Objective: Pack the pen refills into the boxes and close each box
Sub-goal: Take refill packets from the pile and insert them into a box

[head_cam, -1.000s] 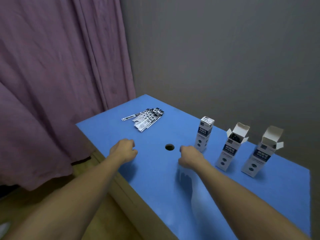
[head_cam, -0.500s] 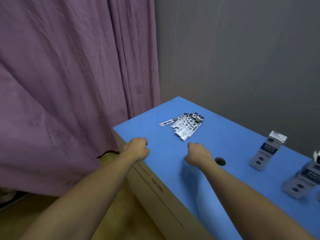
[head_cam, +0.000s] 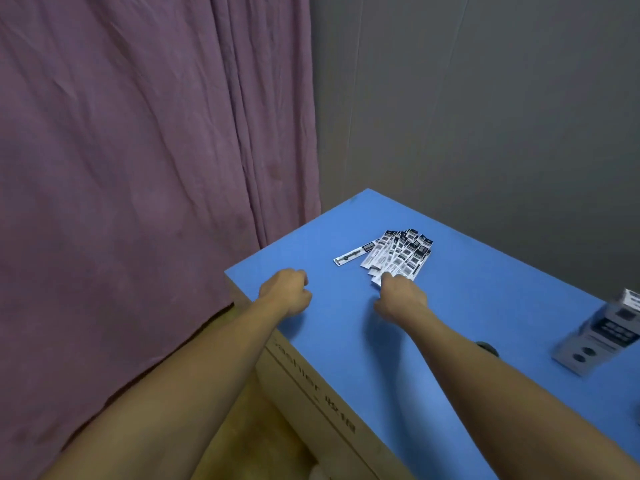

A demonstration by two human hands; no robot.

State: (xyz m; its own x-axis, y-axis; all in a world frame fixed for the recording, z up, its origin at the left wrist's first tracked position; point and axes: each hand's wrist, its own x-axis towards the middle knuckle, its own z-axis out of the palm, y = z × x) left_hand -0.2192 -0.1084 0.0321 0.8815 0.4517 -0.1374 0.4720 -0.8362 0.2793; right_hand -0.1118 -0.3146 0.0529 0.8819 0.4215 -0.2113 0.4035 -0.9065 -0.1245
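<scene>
From the head camera, the pile of pen refills (head_cam: 398, 252) lay fanned out on the blue table (head_cam: 467, 299), towards its far corner, with one packet lying a little apart on the pile's left. The right hand (head_cam: 398, 296) reached to the near edge of that pile, its fingertips touching or overlapping the nearest packets; whether it actually held one could not be told. The left hand (head_cam: 287, 292) rested on the table left of the pile, near the table's left edge, fingers curled into a fist with nothing in it. One box (head_cam: 602, 334) stood well to the right of the pile, blurred. A purple curtain (head_cam: 138, 168) hung behind the table's left side.
</scene>
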